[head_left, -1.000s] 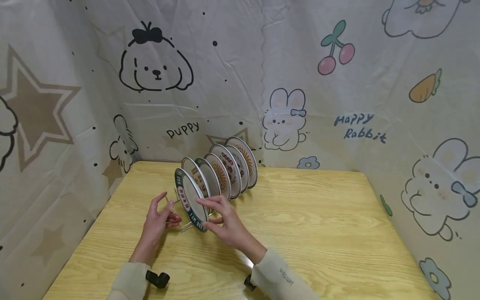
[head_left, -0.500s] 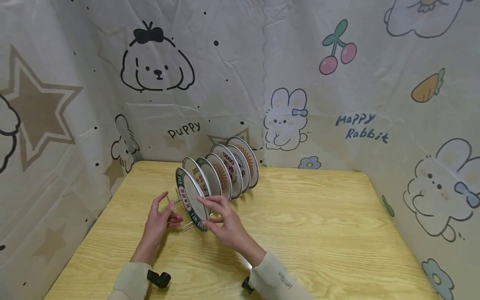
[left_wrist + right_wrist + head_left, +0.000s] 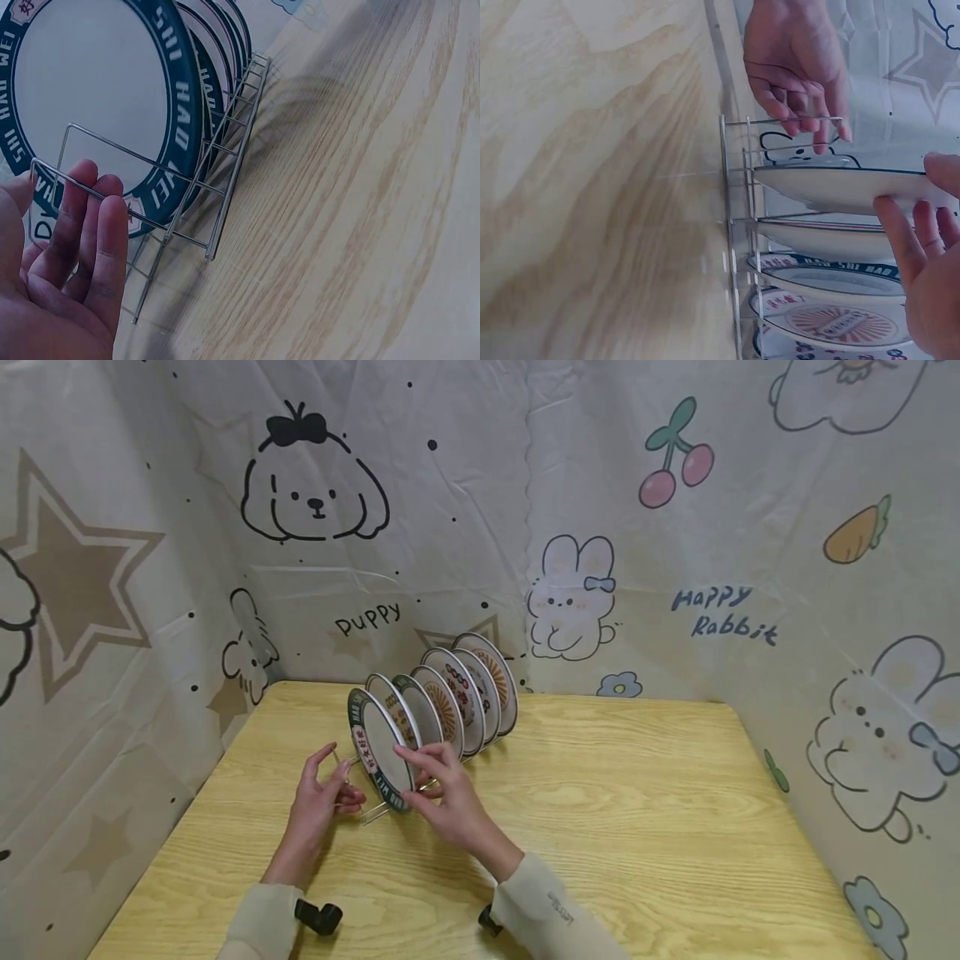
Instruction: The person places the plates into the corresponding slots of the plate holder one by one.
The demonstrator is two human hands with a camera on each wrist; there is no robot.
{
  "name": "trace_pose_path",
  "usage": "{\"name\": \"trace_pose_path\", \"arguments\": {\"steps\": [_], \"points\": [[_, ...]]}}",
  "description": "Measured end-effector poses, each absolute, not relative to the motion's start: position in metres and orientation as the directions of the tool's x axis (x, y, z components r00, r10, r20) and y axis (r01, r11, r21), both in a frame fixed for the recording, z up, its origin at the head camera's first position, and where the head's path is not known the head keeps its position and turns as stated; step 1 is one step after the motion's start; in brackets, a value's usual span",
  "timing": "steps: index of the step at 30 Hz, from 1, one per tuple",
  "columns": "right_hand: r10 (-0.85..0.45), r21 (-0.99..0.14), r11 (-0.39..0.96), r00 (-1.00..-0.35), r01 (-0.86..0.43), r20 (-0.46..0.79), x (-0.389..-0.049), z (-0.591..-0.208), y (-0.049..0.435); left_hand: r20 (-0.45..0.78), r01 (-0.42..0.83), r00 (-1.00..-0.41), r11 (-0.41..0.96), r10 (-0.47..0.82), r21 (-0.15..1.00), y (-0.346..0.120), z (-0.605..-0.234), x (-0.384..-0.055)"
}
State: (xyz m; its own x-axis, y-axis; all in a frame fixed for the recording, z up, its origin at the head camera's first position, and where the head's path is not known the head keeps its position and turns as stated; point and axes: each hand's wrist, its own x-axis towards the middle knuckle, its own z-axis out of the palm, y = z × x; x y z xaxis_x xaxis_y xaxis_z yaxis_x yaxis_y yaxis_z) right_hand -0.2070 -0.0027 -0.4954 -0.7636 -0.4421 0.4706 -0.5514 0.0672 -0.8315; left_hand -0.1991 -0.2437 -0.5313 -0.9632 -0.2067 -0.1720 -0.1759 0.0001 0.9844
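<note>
A wire dish rack (image 3: 375, 814) stands on the table with several plates upright in a row. At its near end, a plate with a green lettered rim (image 3: 367, 752) leans in the slots. My right hand (image 3: 457, 806) pinches this plate's right edge between thumb and fingers. On the left, my left hand (image 3: 318, 797) holds the rack's end wire loop. In the left wrist view, the thumb and curled fingers (image 3: 105, 247) lie about that wire. Seen from the right wrist, the held plate (image 3: 832, 187) sits between the rack's wires, with the left hand (image 3: 799, 64) beyond it.
Behind the held plate stand other patterned plates (image 3: 487, 681), close together and tilted. The wooden table (image 3: 637, 810) extends to the right of the rack. A printed cloth (image 3: 450, 485) hangs at the back and both sides.
The green-rimmed plate has shifted slightly up and away in the head view, its lower edge higher than before. My right hand moved with it. The left hand stays on the rack.
</note>
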Motion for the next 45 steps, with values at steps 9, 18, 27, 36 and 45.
{"name": "trace_pose_path", "arguments": {"steps": [9, 18, 27, 36, 45], "points": [[-0.385, -0.828, 0.111, -0.792, -0.549, 0.474, -0.207, -0.502, -0.012, -0.178, -0.183, -0.962, 0.005, -0.208, 0.983, -0.242, -0.529, -0.199], [-0.336, -0.758, 0.174, -0.762, -0.628, 0.554, -0.212, -0.511, -0.019, -0.159, -0.162, -0.964, -0.002, -0.211, 0.987, -0.242, -0.531, -0.198], [-0.296, -0.71, 0.246, -0.748, -0.66, 0.594, -0.214, -0.519, -0.021, -0.164, -0.167, -0.964, -0.003, -0.207, 0.986, -0.243, -0.534, -0.199], [-0.316, -0.709, 0.256, -0.75, -0.657, 0.581, -0.214, -0.517, -0.019, -0.161, -0.165, -0.965, 0.005, -0.208, 0.986, -0.243, -0.535, -0.2], [-0.357, -0.731, 0.251, -0.763, -0.634, 0.539, -0.214, -0.513, -0.014, -0.161, -0.169, -0.965, 0.02, -0.206, 0.985, -0.244, -0.534, -0.199]]}}
